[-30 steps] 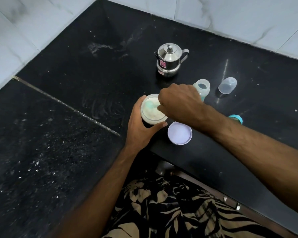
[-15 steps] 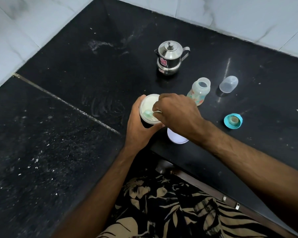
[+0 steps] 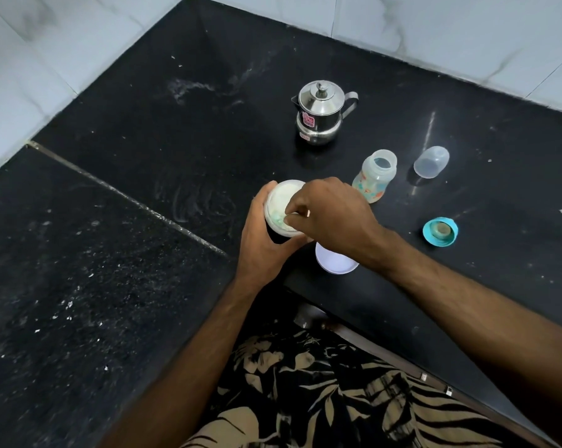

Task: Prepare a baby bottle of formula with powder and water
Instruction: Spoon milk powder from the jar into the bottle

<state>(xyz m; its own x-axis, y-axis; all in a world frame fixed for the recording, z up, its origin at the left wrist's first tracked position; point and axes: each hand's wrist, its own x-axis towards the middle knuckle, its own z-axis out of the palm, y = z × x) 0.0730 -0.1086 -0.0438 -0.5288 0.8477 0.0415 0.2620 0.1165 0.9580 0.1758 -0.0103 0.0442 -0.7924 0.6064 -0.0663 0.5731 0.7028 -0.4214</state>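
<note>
A person at a black stone counter (image 3: 143, 286) readies formula: the left hand (image 3: 260, 244) wraps round the side of an open powder tub (image 3: 281, 206) at the centre of the frame, fingers curled on its wall, seemingly to steady it; the right hand (image 3: 333, 215) reaches over the rim with fingertips pinched on a small green scoop (image 3: 278, 217) dipped in the pale powder (its handle is mostly hidden under the fingers); the open baby bottle (image 3: 375, 176) stands just right of the tub, near enough for a short carry, its mouth uncovered to take the powder; the tub's white lid (image 3: 336, 265) lies below the right wrist near the counter edge; a steel kettle (image 3: 320, 113), likely holding the water, stands lidded above centre; a clear cap (image 3: 431, 162) sits to the right of the bottle and the teal nipple ring (image 3: 440, 231) lower right, both well apart from the hands; nothing lies between tub and bottle.
</note>
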